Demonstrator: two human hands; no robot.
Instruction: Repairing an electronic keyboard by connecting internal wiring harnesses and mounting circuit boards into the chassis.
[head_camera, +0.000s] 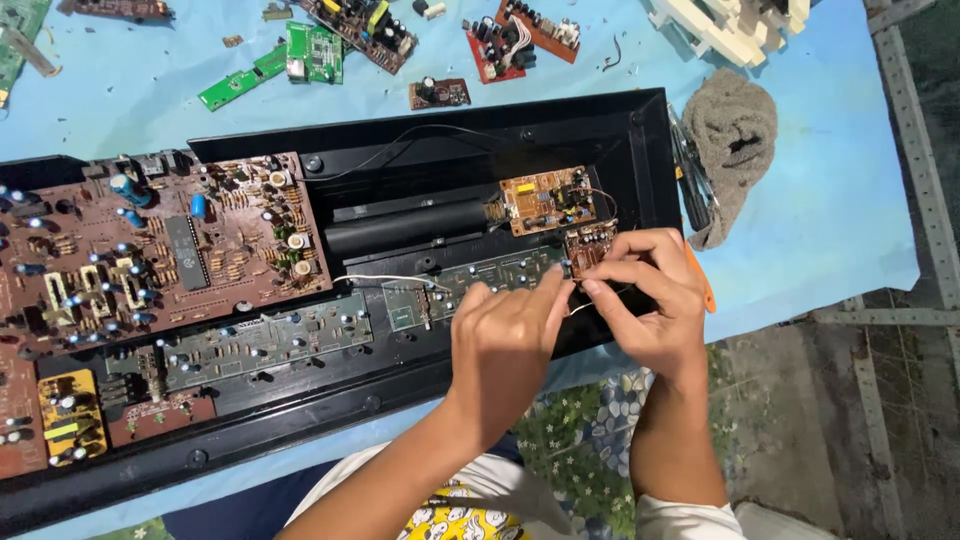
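We pinch a small brown circuit board (590, 245) between our left hand (505, 335) and right hand (650, 300), both grips closed on it, at the right end of the black casing (400, 150), whose long axis runs nine to three. An orange board (547, 199) lies at eleven o'clock, a grey cloth (733, 135) at one o'clock on the blue worktop (830, 200).

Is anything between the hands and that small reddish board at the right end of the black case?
Nothing visible. The left hand and right hand both have fingertips already on the small reddish board, just below the orange board.
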